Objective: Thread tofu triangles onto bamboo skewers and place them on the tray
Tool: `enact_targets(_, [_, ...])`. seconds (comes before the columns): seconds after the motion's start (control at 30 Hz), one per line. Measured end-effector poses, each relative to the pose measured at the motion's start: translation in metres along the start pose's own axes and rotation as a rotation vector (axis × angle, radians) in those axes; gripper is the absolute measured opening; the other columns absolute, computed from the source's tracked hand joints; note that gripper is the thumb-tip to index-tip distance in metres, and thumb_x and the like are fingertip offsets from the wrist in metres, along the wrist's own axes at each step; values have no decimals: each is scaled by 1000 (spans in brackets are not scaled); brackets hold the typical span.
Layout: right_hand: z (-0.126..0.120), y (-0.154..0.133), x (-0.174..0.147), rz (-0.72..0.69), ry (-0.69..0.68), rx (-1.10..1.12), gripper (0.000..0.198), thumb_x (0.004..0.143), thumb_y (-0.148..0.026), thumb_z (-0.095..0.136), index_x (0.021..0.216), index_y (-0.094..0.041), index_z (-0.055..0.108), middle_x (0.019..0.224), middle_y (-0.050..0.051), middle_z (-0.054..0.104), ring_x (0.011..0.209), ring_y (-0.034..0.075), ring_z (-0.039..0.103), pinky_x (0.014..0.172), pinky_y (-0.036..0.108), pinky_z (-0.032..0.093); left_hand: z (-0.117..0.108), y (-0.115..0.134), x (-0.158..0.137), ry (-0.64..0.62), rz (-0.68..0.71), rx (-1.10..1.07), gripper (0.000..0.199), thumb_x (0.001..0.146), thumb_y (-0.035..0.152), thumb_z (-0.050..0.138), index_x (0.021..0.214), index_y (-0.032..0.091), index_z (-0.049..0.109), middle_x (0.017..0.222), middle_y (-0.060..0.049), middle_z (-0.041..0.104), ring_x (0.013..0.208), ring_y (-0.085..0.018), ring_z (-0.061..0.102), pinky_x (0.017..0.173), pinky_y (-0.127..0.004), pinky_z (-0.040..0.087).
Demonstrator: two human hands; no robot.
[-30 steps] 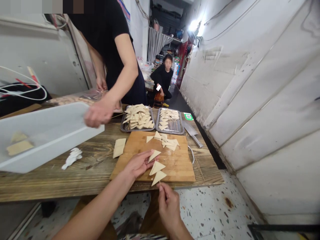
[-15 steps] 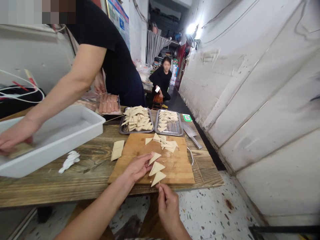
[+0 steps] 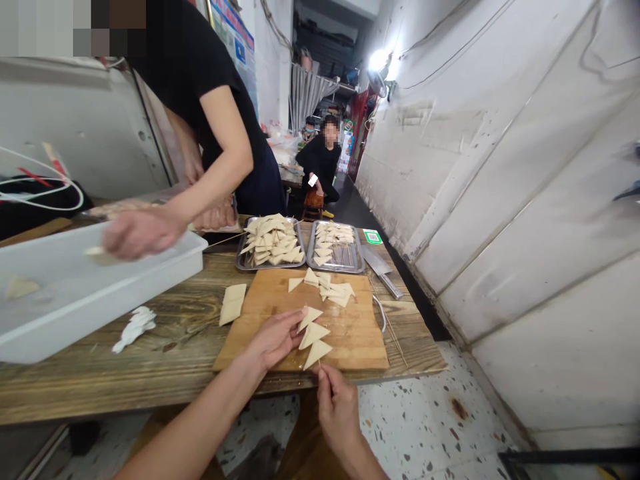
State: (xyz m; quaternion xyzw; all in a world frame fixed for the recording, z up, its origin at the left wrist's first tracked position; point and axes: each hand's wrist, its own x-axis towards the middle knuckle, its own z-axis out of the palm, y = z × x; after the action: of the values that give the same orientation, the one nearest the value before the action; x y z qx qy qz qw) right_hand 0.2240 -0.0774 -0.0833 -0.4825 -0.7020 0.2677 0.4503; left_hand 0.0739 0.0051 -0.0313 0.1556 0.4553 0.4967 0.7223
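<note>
A wooden skewer carries three pale tofu triangles (image 3: 313, 335), one behind another, over the near part of a wooden cutting board (image 3: 270, 300). My right hand (image 3: 337, 405) pinches the skewer's lower end just past the board's front edge. At the far end, my left hand (image 3: 281, 339) is closed with its fingertips on the topmost triangle; its other fingers lie beside the skewer, partly hidden. Further back on the board lies a loose pile of tofu triangles (image 3: 340, 292). A stack of square tofu sheets (image 3: 233, 305) rests at the board's left edge.
Behind the board stand a metal tray (image 3: 240, 261) heaped with skewered triangles and a second tray (image 3: 360, 263). A cleaver (image 3: 383, 272) and loose skewers (image 3: 395, 333) lie right. At left are a white bin (image 3: 165, 277), a crumpled tissue (image 3: 135, 329) and a co-worker's moving hand (image 3: 143, 233).
The co-worker's hand has moved right and up from the bin's left part, now holding a pale piece. My hands and the skewer stay nearly as they were.
</note>
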Motion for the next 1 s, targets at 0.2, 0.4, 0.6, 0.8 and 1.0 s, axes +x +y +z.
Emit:
enact_targets(0.2, [-4, 12, 0, 60, -49, -47, 28, 94, -27, 38, 92, -17, 64, 76, 4, 67, 66, 16, 62, 60, 21, 44, -2, 2, -1, -42, 24, -11, 15, 82, 10, 53, 95, 8, 61, 87, -13, 69, 73, -16, 67, 65, -25, 56])
enact_targets(0.4, [-10, 16, -3, 72, -31, -90, 25, 91, -29, 44, 89, -16, 65, 72, 4, 66, 62, 17, 62, 60, 22, 45, 1, 9, -6, 10, 117, -13, 17, 81, 6, 53, 95, 8, 62, 90, -13, 69, 73, -14, 67, 66, -23, 56])
enact_targets(0.6, [-16, 15, -5, 59, 20, -64, 25, 91, -27, 43, 89, -17, 66, 76, 4, 68, 65, 16, 63, 59, 21, 45, 4, 5, -13, -74, 131, 61, 20, 75, 8, 63, 95, 10, 64, 93, -10, 70, 75, -13, 66, 71, -24, 56])
enact_targets(0.8, [-54, 24, 17, 23, 121, -162, 29, 92, -30, 42, 90, -16, 66, 74, 5, 68, 62, 16, 62, 58, 22, 47, -18, -1, -7, 97, 360, 312, 48, 70, 34, 69, 111, 10, 59, 101, -13, 68, 80, -15, 65, 69, -24, 53])
enact_targets(1.0, [-94, 50, 114, 4, 133, -536, 28, 90, -26, 42, 88, -16, 68, 89, 7, 69, 80, 19, 64, 72, 25, 46, -50, -4, -2, 397, 667, 709, 51, 69, 50, 59, 106, 15, 64, 96, -9, 70, 84, -20, 65, 78, -31, 51])
